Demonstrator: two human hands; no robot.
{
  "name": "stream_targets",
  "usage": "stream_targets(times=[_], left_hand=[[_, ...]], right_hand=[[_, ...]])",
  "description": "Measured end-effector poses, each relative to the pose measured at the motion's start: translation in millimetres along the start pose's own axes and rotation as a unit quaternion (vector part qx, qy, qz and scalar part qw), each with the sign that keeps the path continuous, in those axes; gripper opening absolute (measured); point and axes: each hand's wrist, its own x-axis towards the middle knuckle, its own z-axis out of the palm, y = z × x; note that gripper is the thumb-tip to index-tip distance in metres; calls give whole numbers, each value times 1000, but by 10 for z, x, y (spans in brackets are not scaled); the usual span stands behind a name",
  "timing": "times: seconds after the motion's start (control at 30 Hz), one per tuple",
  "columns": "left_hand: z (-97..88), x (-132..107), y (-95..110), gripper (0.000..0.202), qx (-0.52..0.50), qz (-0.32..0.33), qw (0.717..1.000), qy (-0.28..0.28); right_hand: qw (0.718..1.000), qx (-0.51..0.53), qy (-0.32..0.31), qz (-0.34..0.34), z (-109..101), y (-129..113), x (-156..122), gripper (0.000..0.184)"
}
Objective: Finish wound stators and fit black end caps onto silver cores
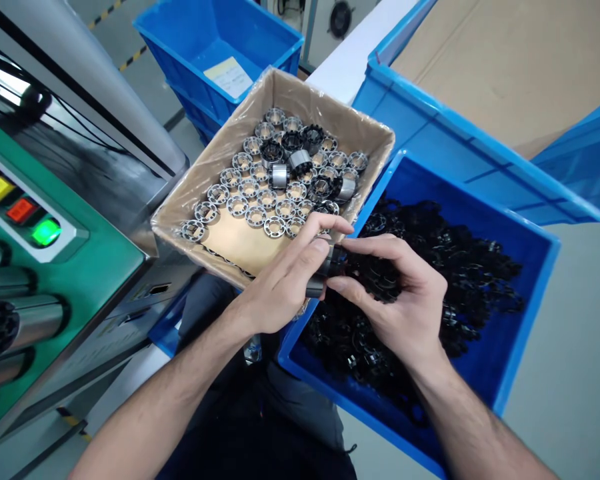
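My left hand and my right hand meet over the near corner of a blue bin filled with black ring parts. Both hands pinch a small stack of dark ring parts between thumbs and fingertips. The right hand also cups a few black rings in its palm. Just beyond the hands stands a plastic-lined cardboard box with several silver toothed rings laid flat in rows and a few standing on edge.
A green machine panel with red, yellow, orange and lit green buttons is at left, metal cylinders below it. Another blue bin with a paper sits behind. A bin covered by cardboard stands at upper right.
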Motion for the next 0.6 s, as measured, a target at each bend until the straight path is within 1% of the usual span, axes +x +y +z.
stream_targets(times=[0.17, 0.27, 0.37, 0.47, 0.53, 0.6], left_hand=[[1, -4, 22, 50, -1, -14, 1000, -5], [18, -21, 32, 49, -9, -9, 1000, -14], [38, -41, 38, 47, -6, 7, 1000, -11], [41, -45, 40, 50, 4, 11, 1000, -6], [33, -28, 39, 52, 4, 11, 1000, -12], [26, 6, 34, 54, -15, 26, 1000, -7]], right_hand=[[998, 10, 9, -61, 6, 5, -3, 37], [999, 25, 16, -45, 29, 14, -18, 38], [999, 40, 17, -24, 59, 12, -38, 36], [999, 19, 24, -39, 70, -2, -44, 32], [998, -4, 30, -47, 57, -16, -39, 29], [999, 2, 39, -21, 34, -31, -31, 27]])
